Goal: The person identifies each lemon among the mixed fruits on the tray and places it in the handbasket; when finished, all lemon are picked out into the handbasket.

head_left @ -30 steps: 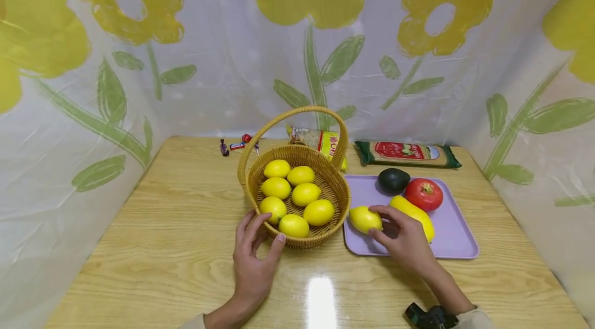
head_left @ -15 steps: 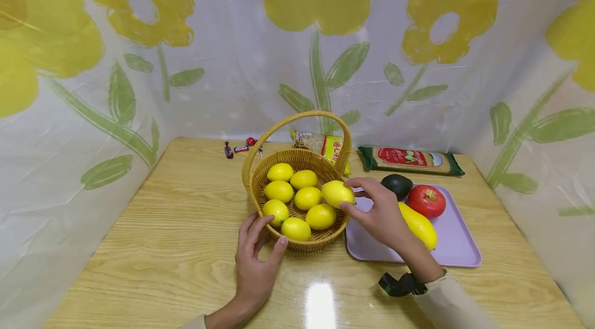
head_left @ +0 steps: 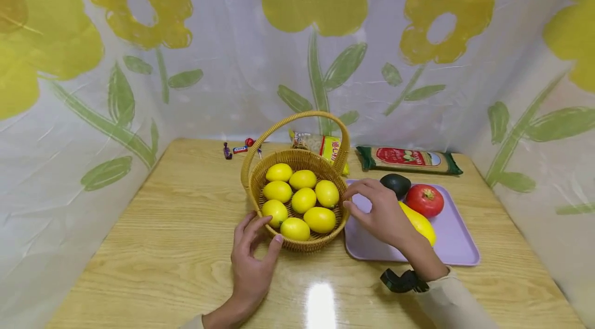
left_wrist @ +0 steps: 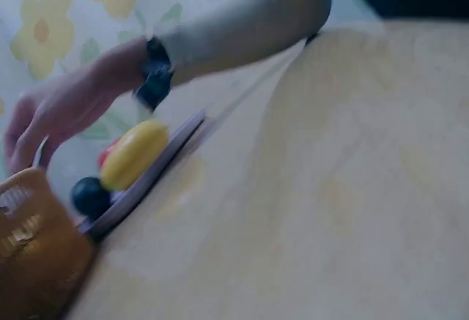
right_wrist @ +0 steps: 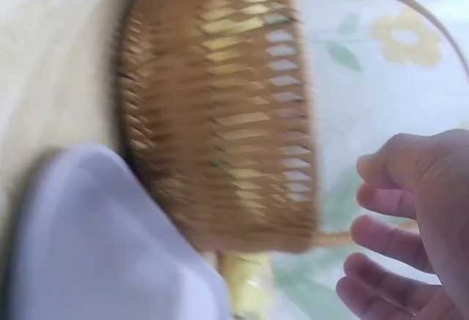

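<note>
A round wicker basket (head_left: 307,247) with a tall handle stands mid-table, holding several yellow lemons (head_left: 303,200). My left hand (head_left: 253,267) rests against its front left rim. The index finger reaches over the edge beside a lemon, and the thumb lies at the front rim. At the basket's right rim is my right hand (head_left: 383,215), fingers slightly bent and nothing between them. Just inside that rim lies one lemon (head_left: 327,193). In the right wrist view, the thumb and fingertips of the right hand (right_wrist: 432,217) stand apart, clear of the basket wall (right_wrist: 234,115).
Right of the basket a lilac tray (head_left: 457,241) bears a dark avocado (head_left: 395,185), a red tomato-like fruit (head_left: 425,200) and a long yellow fruit (head_left: 420,223). Behind stand a noodle packet (head_left: 409,159) and a yellow bag (head_left: 331,148). Small candies (head_left: 240,149) lie back left.
My right hand has carried a lemon from the tray leftward into the basket and let it go. It has drawn back slightly to the rim. The left hand stays at the basket.
</note>
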Demonstrator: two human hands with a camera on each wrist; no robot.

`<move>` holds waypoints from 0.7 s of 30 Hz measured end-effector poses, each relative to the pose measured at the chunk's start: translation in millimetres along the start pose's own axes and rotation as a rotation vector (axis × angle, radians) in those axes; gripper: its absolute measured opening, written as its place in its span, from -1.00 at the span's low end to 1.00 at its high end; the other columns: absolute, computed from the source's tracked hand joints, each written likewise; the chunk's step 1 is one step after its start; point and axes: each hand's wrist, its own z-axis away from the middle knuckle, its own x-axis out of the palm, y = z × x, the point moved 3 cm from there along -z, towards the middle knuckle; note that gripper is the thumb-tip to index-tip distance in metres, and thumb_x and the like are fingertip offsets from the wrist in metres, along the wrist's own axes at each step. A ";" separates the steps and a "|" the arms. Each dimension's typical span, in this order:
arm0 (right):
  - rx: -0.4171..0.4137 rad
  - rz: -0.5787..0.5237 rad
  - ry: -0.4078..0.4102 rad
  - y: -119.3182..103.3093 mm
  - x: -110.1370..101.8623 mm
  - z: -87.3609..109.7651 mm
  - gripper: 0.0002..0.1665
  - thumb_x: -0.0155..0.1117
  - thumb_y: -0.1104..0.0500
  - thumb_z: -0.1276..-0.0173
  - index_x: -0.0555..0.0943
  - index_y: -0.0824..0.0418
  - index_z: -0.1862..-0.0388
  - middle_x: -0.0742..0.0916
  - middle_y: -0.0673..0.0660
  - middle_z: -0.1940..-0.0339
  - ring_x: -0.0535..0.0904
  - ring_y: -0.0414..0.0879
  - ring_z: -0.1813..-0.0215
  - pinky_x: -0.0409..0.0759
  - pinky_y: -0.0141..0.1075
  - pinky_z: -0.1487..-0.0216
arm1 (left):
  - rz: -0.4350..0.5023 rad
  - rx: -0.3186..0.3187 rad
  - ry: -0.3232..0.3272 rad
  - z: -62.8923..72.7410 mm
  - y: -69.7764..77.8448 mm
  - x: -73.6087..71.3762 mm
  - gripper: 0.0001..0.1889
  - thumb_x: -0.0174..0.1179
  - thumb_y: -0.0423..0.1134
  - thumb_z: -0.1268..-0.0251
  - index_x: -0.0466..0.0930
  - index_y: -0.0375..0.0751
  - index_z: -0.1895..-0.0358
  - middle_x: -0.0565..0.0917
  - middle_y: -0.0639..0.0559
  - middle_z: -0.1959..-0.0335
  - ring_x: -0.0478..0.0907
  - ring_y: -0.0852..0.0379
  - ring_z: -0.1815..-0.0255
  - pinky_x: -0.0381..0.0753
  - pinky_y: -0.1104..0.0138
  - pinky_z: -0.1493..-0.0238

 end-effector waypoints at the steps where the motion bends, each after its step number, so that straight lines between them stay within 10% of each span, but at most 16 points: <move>1: 0.009 0.005 0.007 1.6 -4.7 -0.4 -0.85 0.61 0.19 -0.41 0.80 0.05 0.11 0.82 0.04 -0.04 0.74 0.03 -0.18 0.81 0.08 -0.24 | -0.006 0.040 0.020 -4.4 3.1 -3.9 -0.58 0.44 -0.45 -0.40 0.69 -0.33 -0.29 0.44 -0.25 -0.51 0.52 -0.02 -0.42 0.67 0.35 -0.41; 7: 0.028 0.085 0.102 10.0 -54.2 -2.1 -0.81 0.63 0.22 -0.37 0.81 0.10 0.08 0.83 0.09 -0.11 0.72 0.06 -0.19 0.76 0.05 -0.17 | -0.030 0.340 0.165 -62.2 43.1 -45.8 -0.62 0.27 -0.62 -0.34 0.66 -0.54 -0.21 0.65 -0.10 -0.26 0.57 0.09 -0.32 0.64 0.39 -0.37; 13: -0.071 0.168 0.258 0.5 -129.7 -18.6 -0.62 0.61 0.32 -0.26 0.79 0.29 -0.06 0.80 0.26 -0.14 0.68 0.24 -0.22 0.50 -0.53 -0.38 | -0.144 0.531 0.288 -144.5 137.2 -97.6 -0.56 0.23 -0.34 -0.31 0.68 -0.55 -0.18 0.72 0.23 -0.11 0.63 0.18 -0.20 0.67 0.50 -0.20; 16: -0.106 0.224 0.382 -13.0 -166.4 -29.6 -0.54 0.50 0.16 -0.38 0.77 0.34 -0.19 0.78 0.33 -0.23 0.64 0.31 -0.28 0.30 -0.74 -0.24 | -0.285 0.670 0.393 -172.1 194.1 -114.5 -0.46 0.21 -0.06 -0.26 0.76 -0.42 -0.14 0.79 -0.01 -0.05 0.65 -0.02 -0.17 0.58 0.48 -0.16; 21: -0.080 0.368 0.550 -36.2 -208.0 -43.1 -0.10 0.18 -0.40 -0.50 0.64 0.30 -0.42 0.65 0.37 -0.47 0.51 0.43 -0.42 0.37 -0.40 -0.22 | -0.525 0.853 0.490 -194.4 248.9 -129.1 -0.29 0.07 0.27 -0.32 0.75 -0.28 -0.18 0.72 -0.17 -0.21 0.57 -0.32 -0.26 0.40 0.15 -0.46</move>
